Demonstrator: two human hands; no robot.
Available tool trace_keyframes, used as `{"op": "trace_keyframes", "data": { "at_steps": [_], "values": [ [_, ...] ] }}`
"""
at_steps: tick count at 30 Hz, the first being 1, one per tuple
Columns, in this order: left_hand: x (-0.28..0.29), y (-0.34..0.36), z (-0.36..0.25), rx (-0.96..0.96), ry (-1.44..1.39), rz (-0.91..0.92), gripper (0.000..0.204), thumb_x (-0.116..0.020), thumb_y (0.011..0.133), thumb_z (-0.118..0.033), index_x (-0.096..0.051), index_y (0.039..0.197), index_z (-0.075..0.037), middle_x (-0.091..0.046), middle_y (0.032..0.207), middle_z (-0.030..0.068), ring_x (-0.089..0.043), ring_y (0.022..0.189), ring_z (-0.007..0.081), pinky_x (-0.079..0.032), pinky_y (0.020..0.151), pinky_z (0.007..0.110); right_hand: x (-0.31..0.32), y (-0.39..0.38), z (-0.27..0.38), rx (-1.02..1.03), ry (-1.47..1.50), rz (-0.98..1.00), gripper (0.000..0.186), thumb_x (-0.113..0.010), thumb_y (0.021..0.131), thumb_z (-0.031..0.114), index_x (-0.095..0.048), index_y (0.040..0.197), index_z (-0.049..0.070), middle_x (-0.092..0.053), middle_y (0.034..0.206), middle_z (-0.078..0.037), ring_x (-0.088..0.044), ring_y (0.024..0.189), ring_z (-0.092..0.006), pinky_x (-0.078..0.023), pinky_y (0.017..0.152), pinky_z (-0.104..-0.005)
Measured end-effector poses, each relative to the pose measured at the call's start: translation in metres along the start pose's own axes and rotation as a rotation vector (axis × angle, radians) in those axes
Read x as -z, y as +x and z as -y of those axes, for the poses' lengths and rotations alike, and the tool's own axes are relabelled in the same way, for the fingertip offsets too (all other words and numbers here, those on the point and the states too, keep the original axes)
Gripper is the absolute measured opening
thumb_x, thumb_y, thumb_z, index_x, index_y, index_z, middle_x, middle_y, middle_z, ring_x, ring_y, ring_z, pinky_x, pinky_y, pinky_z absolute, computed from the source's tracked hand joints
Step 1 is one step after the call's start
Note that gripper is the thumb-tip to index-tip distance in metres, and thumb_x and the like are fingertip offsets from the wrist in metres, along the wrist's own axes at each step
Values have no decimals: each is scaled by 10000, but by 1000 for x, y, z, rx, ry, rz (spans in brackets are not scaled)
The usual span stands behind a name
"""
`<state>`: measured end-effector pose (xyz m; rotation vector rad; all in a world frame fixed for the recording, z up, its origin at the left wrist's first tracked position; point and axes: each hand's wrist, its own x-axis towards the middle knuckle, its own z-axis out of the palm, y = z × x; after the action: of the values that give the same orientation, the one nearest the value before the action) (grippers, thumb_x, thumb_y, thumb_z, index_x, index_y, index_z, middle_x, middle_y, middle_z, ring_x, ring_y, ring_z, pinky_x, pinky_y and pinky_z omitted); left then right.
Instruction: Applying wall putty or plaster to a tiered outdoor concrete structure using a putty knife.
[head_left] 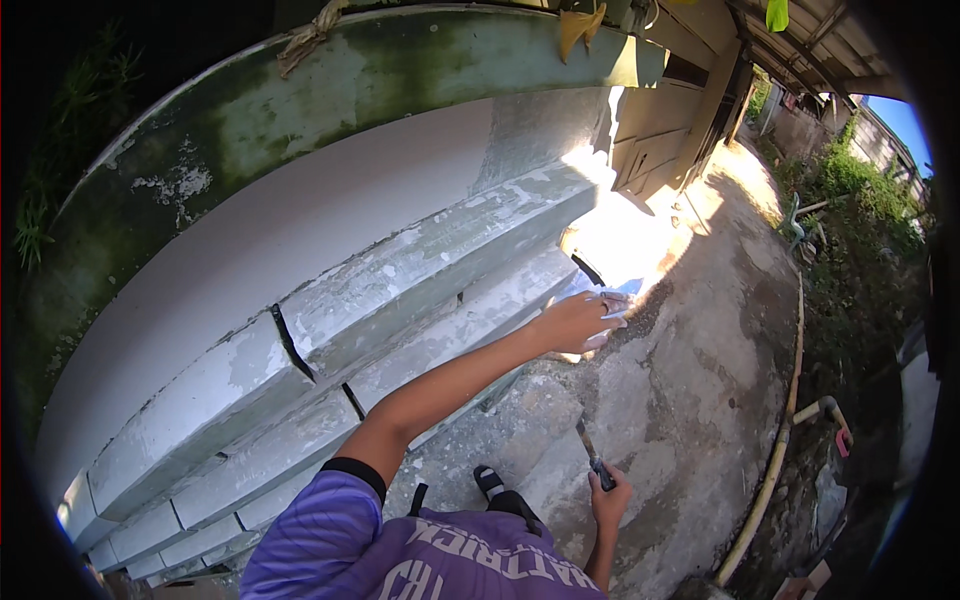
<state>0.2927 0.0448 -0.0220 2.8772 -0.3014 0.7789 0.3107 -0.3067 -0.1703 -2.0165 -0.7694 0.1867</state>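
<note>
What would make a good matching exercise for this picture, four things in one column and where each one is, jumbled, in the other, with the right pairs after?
Things:
1. Tool with a dark handle
2. Left grip
3. Long tan pipe
4. Dry leaf

Places:
A. Along the right side of the concrete path
B. Held in the right grip
C. At the upper edge of the green wall
D. Next to the bright sunlit patch

Pairs: 1-B, 2-D, 3-A, 4-C
</note>
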Motion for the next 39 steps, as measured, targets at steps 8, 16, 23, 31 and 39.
{"op": "trace_keyframes", "data": {
  "at_steps": [8, 16, 23, 31, 39],
  "values": [
    [-82, -246, -96, 463, -187, 92, 382, -656, 868, -226, -612, 1220, -82, -649, 1018, 147, -596, 1035, 307, -441, 933, 436, 12, 1, -17, -135, 90, -113, 230, -692, 910, 131, -694, 1035, -62, -706, 845, -95, -640, 788, -163, -502, 757, -305],
    [-45, -409, -221, 899, -156, 133, 283, -682, 826, -208, -688, 1085, -94, -664, 878, 141, -630, 891, 322, -483, 860, 417, -29, 23, -4, -420, 474, 6, 241, -614, 980, 221, -715, 972, 3, -589, 703, 11, -483, 580, -63, -360, 508, -226],
    [-27, -425, -253, 1133, -82, -129, 250, -709, 785, -165, -707, 1014, -65, -670, 873, 169, -635, 849, 348, -508, 810, 439, -75, 48, 69, -441, 1086, 225, 210, -606, 976, 162, -624, 1135, 25, -660, 929, -66, -515, 607, -84, -405, 491, -218],
    [6, -402, -262, 1340, -262, -580, 242, -708, 802, -81, -687, 1037, -25, -688, 1007, 216, -642, 982, 390, -491, 889, 420, -72, 77, 154, -229, 1442, 357, 286, -612, 965, 147, -565, 1227, 43, -627, 1091, -122, -566, 739, -124, -477, 670, -213],
    [51, -381, -272, 1247, -72, -630, 227, -724, 784, -63, -715, 1011, -64, -699, 1004, 178, -649, 971, 361, -482, 883, 412, -51, 154, 249, 227, 916, 231, 277, -627, 961, 199, -620, 1154, 1, -631, 908, -62, -530, 667, -92, -410, 585, -218]
  ]
}}
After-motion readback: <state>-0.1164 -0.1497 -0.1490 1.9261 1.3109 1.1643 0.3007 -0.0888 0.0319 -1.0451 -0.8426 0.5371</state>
